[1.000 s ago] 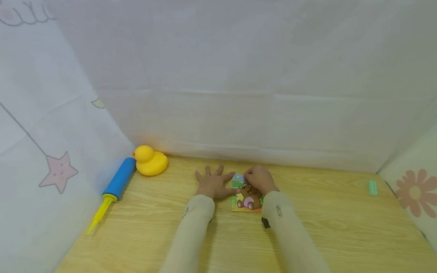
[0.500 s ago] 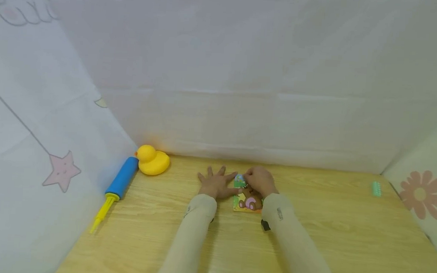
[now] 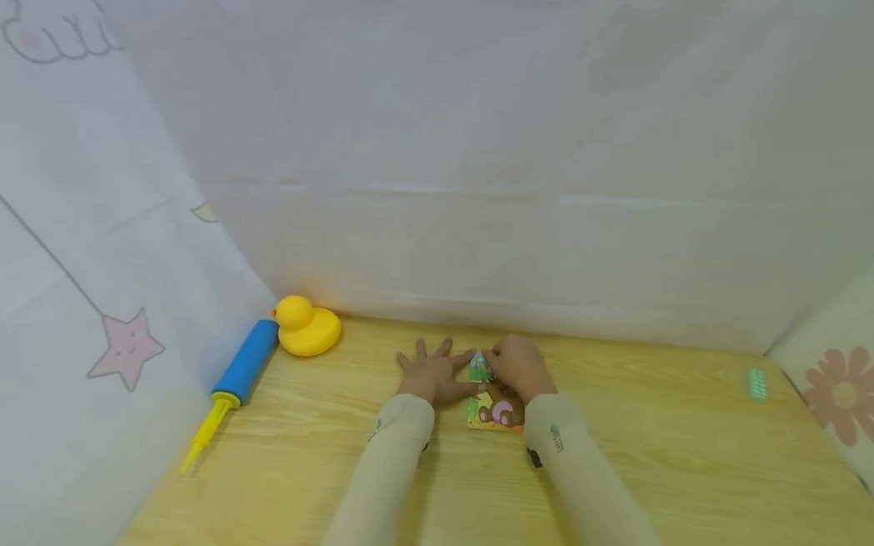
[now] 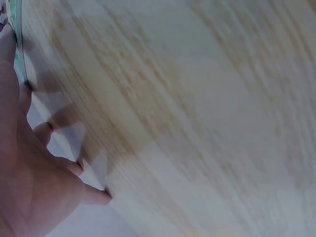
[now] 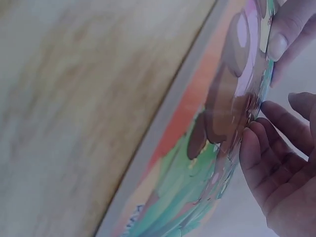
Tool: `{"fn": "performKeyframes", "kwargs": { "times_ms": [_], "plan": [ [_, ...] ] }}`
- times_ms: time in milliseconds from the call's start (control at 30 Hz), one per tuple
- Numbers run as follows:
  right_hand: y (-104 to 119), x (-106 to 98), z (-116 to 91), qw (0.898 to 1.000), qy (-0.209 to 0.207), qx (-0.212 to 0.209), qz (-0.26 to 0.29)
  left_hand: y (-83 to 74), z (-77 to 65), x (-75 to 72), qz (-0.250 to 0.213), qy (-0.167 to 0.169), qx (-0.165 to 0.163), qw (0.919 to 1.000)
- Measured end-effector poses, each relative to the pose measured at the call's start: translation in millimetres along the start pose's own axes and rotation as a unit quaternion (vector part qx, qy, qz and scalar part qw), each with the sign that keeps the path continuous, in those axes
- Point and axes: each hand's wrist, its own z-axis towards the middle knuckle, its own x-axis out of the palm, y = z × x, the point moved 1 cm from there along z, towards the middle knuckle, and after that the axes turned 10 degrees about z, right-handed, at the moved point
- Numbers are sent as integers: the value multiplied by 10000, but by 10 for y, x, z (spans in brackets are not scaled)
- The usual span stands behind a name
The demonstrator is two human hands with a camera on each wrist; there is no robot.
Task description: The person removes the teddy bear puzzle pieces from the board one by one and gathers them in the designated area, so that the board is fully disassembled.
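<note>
A bear picture board [image 3: 500, 413] lies flat at the lower centre of the head view, between the left hand [image 3: 428, 379] and the right hand [image 3: 521, 368]. The left hand is spread wide, gripping nothing, its thumb on the board's left side. The right hand bends its fingers over the upper part — whether they pinch a piece, I can't tell.

The right wrist view shows what the head view hides: those fingertips touching the shiny printed surface, and the board's thick, pale edge. The left wrist view catches just a green sliver at upper left.

The tabletop [image 3: 657, 487] is wood-grained; at left sits a smooth, rounded yellow duck [image 3: 309, 330] — beside a blue cylinder [image 3: 247, 363] with a tapering yellow end.
</note>
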Motion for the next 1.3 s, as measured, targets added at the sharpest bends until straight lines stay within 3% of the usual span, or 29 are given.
{"fn": "performKeyframes", "kwargs": {
  "times_ms": [533,900,1300],
  "plan": [
    [-17,72,-9,9989,233,408,27,-4,42,49,484,-15,-15,9988],
    [20,-5,-13,9992,116,373,1,1,84,68,573,-81,-88,9983],
    [-32,-32,-2,9956,224,584,691,7,86,53,455,-93,-135,9988]
  ]
}}
